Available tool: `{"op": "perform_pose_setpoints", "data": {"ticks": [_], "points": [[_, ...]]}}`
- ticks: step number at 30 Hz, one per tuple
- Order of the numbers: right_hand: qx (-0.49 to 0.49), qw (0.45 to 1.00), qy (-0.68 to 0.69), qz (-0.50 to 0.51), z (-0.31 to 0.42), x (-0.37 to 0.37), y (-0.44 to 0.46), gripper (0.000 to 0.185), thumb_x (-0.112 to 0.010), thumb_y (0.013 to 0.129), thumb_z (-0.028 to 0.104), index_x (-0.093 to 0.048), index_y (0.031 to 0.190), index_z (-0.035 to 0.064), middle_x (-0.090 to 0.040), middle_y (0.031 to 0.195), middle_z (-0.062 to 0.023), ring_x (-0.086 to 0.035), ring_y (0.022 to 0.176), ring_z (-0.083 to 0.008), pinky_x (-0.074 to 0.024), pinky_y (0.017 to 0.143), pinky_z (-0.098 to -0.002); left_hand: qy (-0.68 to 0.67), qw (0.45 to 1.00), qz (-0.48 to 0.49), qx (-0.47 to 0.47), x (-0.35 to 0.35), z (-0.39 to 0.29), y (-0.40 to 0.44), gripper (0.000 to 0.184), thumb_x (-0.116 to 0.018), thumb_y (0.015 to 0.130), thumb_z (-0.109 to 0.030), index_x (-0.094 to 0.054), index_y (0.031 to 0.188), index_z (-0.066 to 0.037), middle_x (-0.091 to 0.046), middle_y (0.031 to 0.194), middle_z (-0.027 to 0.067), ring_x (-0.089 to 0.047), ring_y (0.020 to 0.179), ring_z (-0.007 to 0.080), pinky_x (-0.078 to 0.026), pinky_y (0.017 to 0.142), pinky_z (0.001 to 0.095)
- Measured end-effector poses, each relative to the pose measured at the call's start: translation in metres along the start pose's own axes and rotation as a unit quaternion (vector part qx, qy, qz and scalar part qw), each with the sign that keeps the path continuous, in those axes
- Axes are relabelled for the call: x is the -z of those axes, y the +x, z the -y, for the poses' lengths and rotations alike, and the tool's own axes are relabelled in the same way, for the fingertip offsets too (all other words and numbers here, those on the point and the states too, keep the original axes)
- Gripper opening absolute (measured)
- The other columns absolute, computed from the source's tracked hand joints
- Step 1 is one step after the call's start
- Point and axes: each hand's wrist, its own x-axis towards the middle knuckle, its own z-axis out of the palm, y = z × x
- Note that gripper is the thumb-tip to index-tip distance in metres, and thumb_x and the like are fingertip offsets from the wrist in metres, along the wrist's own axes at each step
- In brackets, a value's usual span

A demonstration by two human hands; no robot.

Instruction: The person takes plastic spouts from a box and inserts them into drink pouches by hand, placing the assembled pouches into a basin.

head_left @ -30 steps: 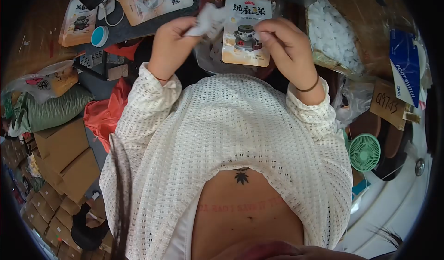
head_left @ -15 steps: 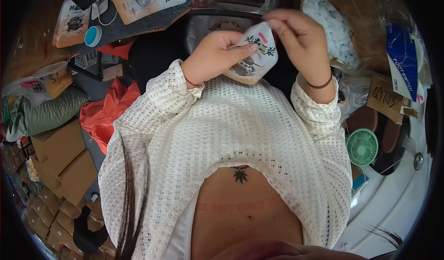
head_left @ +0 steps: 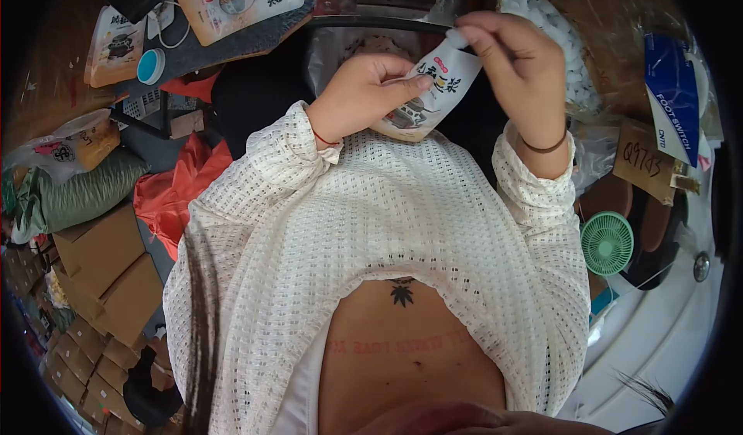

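A printed spout pouch is held tilted above my lap, its narrow white-capped corner pointing up and to the right. My left hand is closed on the pouch's left side, thumb lying across the printed front. At the top corner, my right hand has its fingers pinched at the white cap on the spout. Those fingertips partly hide the cap, so I cannot tell how far it sits on the spout.
Several small white plastic pieces fill a container beyond my right hand. More printed pouches lie on a dark board at upper left, near a blue-lidded jar. A green fan stands at right; cardboard boxes are at left.
My right hand has moved slightly right, and the pouch's top corner has swung up and right with it. The white cap at the corner now shows more clearly. My left hand keeps its grip.
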Motion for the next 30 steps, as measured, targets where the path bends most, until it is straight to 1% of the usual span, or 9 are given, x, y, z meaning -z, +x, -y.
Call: {"op": "perform_pose_setpoints", "data": {"ticks": [7, 11, 15, 20, 23, 24, 26, 28, 30], "points": [[0.095, 0.990, -0.083, 0.065, -0.011, 0.001, 0.001, 0.009, -0.067, 0.093, 0.006, -0.070, 0.101, 0.0034, -0.069, 0.086, -0.0098, -0.069, 0.079, -0.0260, -0.0540, 0.068, -0.0355, -0.143, 0.983, 0.083, 0.086, -0.004, -0.010, -0.004, 0.032, -0.069, 0.099, -0.022, -0.069, 0.119, 0.003, -0.075, 0.111, 0.0093, -0.070, 0.096, 0.0130, -0.055, 0.089, 0.0277], [-0.133, 0.974, 0.181, 0.004, -0.034, 0.017, -0.006, 0.011, -0.064, 0.098, 0.005, -0.068, 0.108, 0.0047, -0.063, 0.081, 0.0031, -0.053, 0.071, -0.0029, -0.0426, 0.061, -0.0216, -0.156, 0.980, 0.092, 0.078, 0.003, 0.000, 0.001, 0.030, -0.069, 0.096, -0.013, -0.068, 0.121, 0.004, -0.074, 0.116, 0.0113, -0.071, 0.099, 0.0157, -0.056, 0.091, 0.0296], [-0.190, 0.909, 0.370, -0.002, -0.036, 0.026, -0.018, 0.024, -0.057, 0.098, 0.004, -0.057, 0.123, 0.0011, -0.063, 0.096, -0.0003, -0.046, 0.071, -0.0027, -0.0372, 0.065, -0.0177, -0.207, 0.977, 0.019, 0.045, 0.029, 0.004, 0.017, 0.032, -0.068, 0.094, -0.006, -0.065, 0.123, 0.006, -0.073, 0.118, 0.0146, -0.073, 0.100, 0.0203, -0.057, 0.093, 0.0329], [-0.163, 0.943, 0.264, 0.118, -0.022, 0.000, -0.022, 0.021, -0.056, 0.103, 0.009, -0.060, 0.123, 0.0014, -0.068, 0.090, -0.0042, -0.054, 0.073, -0.0073, -0.0469, 0.068, -0.0230, -0.258, 0.964, 0.019, 0.053, 0.054, 0.007, 0.048, 0.033, -0.065, 0.096, -0.005, -0.061, 0.127, 0.007, -0.071, 0.119, 0.0163, -0.073, 0.100, 0.0219, -0.059, 0.089, 0.0350], [-0.066, 0.986, 0.111, 0.107, -0.025, -0.012, -0.023, 0.022, -0.058, 0.104, 0.012, -0.061, 0.123, 0.0013, -0.068, 0.089, -0.0064, -0.060, 0.074, -0.0120, -0.0506, 0.071, -0.0265, -0.168, 0.984, -0.024, -0.047, 0.052, 0.012, 0.046, 0.041, -0.069, 0.097, -0.015, -0.058, 0.130, 0.006, -0.070, 0.118, 0.0165, -0.071, 0.101, 0.0223, -0.057, 0.090, 0.0359], [-0.050, 0.992, 0.085, 0.081, -0.029, -0.015, -0.024, 0.022, -0.058, 0.104, 0.013, -0.061, 0.123, 0.0012, -0.068, 0.089, -0.0066, -0.061, 0.074, -0.0128, -0.0510, 0.071, -0.0272, -0.018, 0.985, -0.146, -0.087, 0.056, 0.010, 0.042, 0.045, -0.071, 0.096, -0.018, -0.057, 0.132, 0.006, -0.069, 0.120, 0.0175, -0.069, 0.104, 0.0243, -0.055, 0.092, 0.0377], [-0.058, 0.994, 0.076, 0.049, -0.031, -0.014, -0.026, 0.023, -0.059, 0.103, 0.013, -0.062, 0.123, 0.0014, -0.068, 0.089, -0.0071, -0.063, 0.075, -0.0145, -0.0515, 0.072, -0.0281, 0.276, 0.875, -0.368, -0.154, 0.080, 0.002, 0.024, 0.054, -0.074, 0.094, -0.024, -0.054, 0.135, 0.005, -0.067, 0.123, 0.0196, -0.067, 0.109, 0.0283, -0.053, 0.095, 0.0414], [-0.107, 0.988, 0.110, 0.034, -0.030, -0.007, -0.029, 0.022, -0.059, 0.103, 0.011, -0.063, 0.122, 0.0019, -0.068, 0.089, -0.0076, -0.064, 0.076, -0.0161, -0.0517, 0.073, -0.0286, 0.610, 0.571, -0.457, -0.306, 0.118, -0.001, 0.010, 0.064, -0.078, 0.089, -0.027, -0.051, 0.138, 0.006, -0.063, 0.126, 0.0242, -0.061, 0.119, 0.0353, -0.049, 0.098, 0.0471], [-0.031, 0.998, 0.054, 0.007, -0.038, -0.009, -0.025, 0.019, -0.060, 0.101, 0.008, -0.063, 0.118, 0.0019, -0.067, 0.090, -0.0096, -0.066, 0.079, -0.0194, -0.0517, 0.074, -0.0284, 0.694, 0.575, -0.363, -0.235, 0.122, 0.017, -0.009, 0.052, -0.073, 0.089, -0.018, -0.056, 0.134, 0.001, -0.061, 0.131, 0.0218, -0.057, 0.123, 0.0361, -0.047, 0.098, 0.0516]]}}
